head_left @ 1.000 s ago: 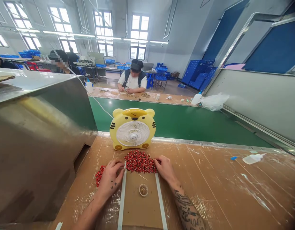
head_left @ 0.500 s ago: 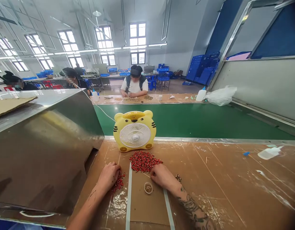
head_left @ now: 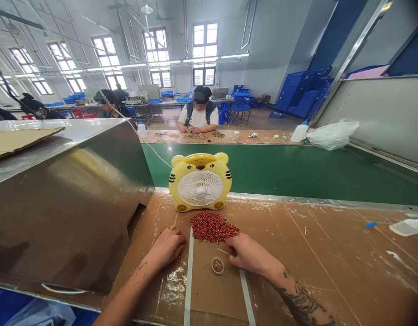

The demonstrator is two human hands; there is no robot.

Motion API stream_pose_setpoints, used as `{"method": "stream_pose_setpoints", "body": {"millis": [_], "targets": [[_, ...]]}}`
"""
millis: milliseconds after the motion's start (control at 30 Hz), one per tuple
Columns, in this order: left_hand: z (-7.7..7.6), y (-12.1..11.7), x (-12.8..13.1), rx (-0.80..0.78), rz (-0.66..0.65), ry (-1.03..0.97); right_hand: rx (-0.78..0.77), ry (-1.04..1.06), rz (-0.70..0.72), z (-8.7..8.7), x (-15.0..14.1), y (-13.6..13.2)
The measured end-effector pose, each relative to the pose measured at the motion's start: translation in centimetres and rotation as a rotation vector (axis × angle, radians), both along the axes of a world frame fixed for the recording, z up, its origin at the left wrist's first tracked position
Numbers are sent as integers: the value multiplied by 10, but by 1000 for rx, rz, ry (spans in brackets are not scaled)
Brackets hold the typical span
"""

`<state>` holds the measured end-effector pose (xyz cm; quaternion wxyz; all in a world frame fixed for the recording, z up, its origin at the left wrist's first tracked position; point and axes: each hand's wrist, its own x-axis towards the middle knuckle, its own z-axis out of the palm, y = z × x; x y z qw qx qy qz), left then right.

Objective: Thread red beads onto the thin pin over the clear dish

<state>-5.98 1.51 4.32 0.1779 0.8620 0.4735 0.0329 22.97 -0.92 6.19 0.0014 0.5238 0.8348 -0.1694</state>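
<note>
Small red pieces (head_left: 214,227) lie in a loose heap on the bench (head_left: 314,253), just in front of a yellow tiger-shaped fan (head_left: 200,183) and beyond the far ends of two white strips (head_left: 187,276). The left hand (head_left: 166,248) is palm down and loosely curled at the heap's near left, with a few red pieces showing at its edge; whether it grips any cannot be told from this head view. The right hand (head_left: 244,253) lies half open just off the heap's near right, nothing visible in it, close to a small round cup (head_left: 217,266) and a thin sliver (head_left: 222,251). Beyond the fan runs a green conveyor belt (head_left: 263,172), and at the far bench (head_left: 263,136) a co-worker (head_left: 198,111) sits with both hands near small brown pieces (head_left: 195,136). A steel housing (head_left: 59,213) fills the left side.
</note>
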Motion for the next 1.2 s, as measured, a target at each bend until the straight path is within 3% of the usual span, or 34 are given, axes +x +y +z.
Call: {"method": "stream_pose_setpoints", "body": {"millis": [200, 400, 533, 667, 767, 900, 1067, 1200], "targets": [[0, 13, 9, -14, -93, 3, -71, 17, 104, 17, -6, -16], [0, 9, 7, -8, -86, -86, -113, 143, 198, 16, -16, -1], [-9, -1, 9, -19, 29, -472, -121, 273, 152, 9, -6, 4], [-16, -10, 27, -276, 225, -958, -118, 368, 11, -5, 6, -4], [-20, -9, 46, -544, 338, -1150, -122, 450, -83, -18, 1, -11], [-30, -2, 60, -687, 421, -1377, -133, 547, -106, -28, -16, -11], [-43, -3, 57, -795, 516, -1477, -131, 536, -42, -28, -18, -7], [-48, -8, 56, -867, 516, -1491, -128, 530, -20, -27, -10, -7]]}}
